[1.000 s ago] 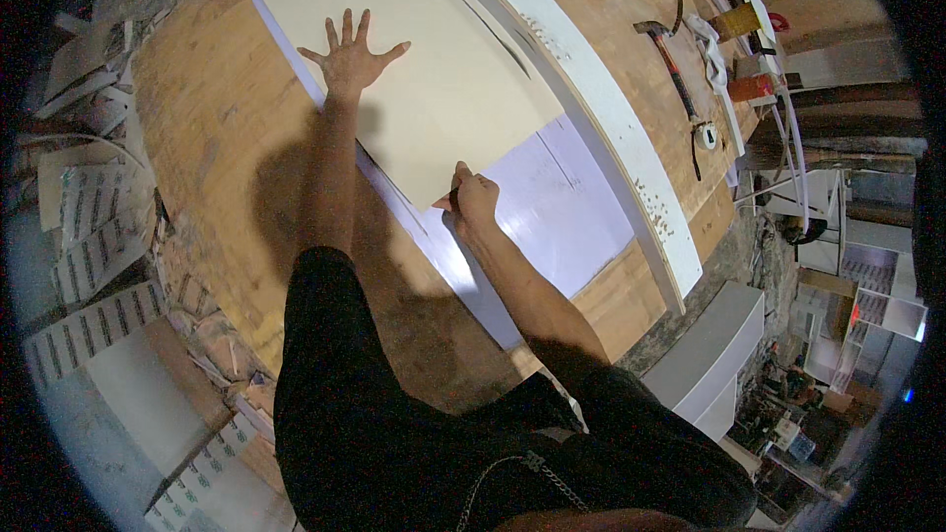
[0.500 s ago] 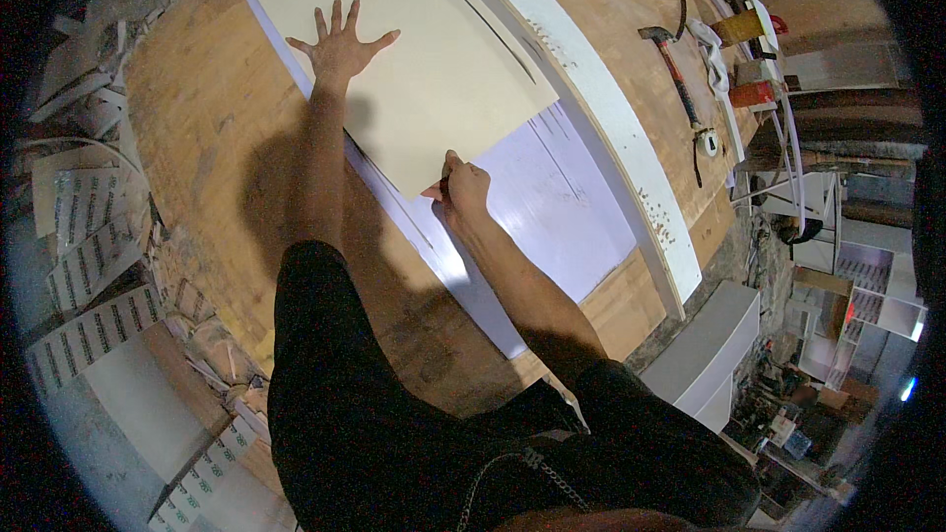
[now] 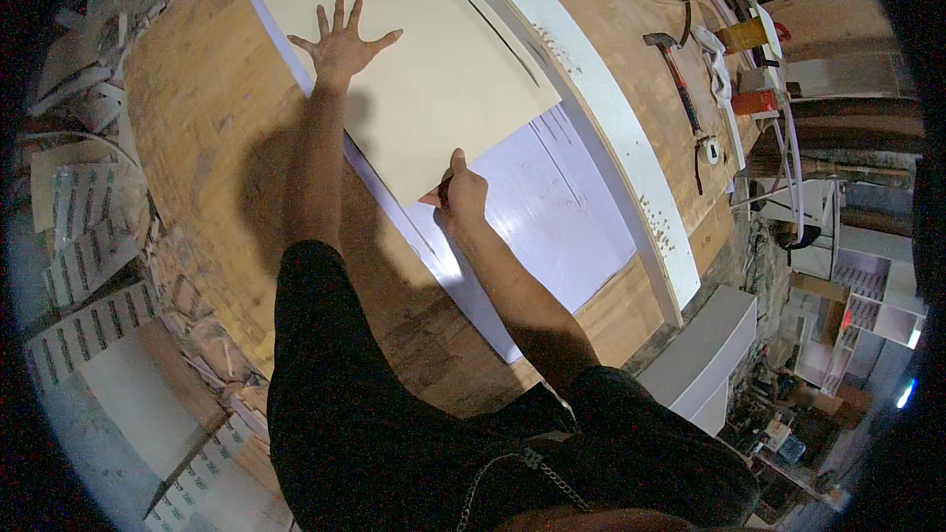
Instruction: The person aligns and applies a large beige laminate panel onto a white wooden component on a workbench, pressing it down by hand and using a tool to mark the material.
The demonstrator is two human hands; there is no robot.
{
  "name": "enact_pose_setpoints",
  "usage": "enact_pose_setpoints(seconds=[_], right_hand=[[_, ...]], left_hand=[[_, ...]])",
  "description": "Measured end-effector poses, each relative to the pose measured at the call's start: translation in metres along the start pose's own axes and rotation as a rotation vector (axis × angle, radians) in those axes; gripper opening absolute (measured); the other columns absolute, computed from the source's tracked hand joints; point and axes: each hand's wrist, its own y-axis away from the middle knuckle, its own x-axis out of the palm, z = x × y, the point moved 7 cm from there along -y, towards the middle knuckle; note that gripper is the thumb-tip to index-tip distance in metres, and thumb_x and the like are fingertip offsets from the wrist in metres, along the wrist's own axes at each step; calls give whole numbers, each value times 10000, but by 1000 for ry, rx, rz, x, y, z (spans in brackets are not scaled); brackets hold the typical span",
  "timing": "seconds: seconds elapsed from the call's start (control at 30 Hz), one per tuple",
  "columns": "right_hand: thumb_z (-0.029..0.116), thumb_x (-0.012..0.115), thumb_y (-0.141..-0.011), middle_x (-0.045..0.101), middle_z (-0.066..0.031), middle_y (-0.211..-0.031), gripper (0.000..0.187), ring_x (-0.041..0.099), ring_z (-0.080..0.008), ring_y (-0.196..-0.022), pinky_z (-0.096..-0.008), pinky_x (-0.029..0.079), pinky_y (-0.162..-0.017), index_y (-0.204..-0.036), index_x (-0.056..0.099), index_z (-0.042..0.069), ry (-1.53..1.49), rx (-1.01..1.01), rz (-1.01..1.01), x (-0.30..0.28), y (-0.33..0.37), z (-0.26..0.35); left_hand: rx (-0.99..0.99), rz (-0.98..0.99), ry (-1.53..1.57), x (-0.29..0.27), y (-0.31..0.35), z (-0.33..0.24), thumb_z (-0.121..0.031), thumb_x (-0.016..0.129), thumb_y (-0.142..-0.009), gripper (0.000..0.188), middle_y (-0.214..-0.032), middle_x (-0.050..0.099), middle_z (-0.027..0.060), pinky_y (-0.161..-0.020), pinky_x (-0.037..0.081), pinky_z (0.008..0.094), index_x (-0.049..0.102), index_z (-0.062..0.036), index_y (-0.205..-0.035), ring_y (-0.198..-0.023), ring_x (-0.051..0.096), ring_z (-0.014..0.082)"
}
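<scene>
A large cream sheet [image 3: 424, 69] lies over a glossy pale lilac-white panel [image 3: 552, 207] on the wooden worktable. My left hand [image 3: 343, 47] rests flat on the sheet's upper left part, its fingers spread wide. At the sheet's near corner, my right hand [image 3: 461, 195] pinches the edge, thumb on top and the other fingers beneath, mostly hidden. Part of the lilac panel shows along the sheet's left side and past its near edge. Dark streaks mark the panel's right part and the sheet's right border.
A long curved white strip [image 3: 616, 108] runs along the right of the sheet. Beyond it on the wooden tabletop [image 3: 197, 128] lie a hammer [image 3: 675, 79] and a tape measure [image 3: 711, 150]. Offcuts and printed sheets [image 3: 89, 325] litter the floor at left. A pale box-like piece [image 3: 698, 355] stands at right.
The view has shifted very slightly. My right hand keeps its grip on the sheet's corner, and my left hand stays spread in the same place.
</scene>
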Motion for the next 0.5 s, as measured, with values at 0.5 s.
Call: enact_pose_setpoints(seconds=[0.5], right_hand=[[409,379,-1081,570,-155,-670,517,590,-276,-500,-416,501,-399,-882,501,-53,110,120,7,23,18,18]], left_hand=[[-12,31,24,6,-3,10,-954,432,-696,1156,-1669,139,71,-1012,-48,871,242,-242,-1587,-1536,52,359]])
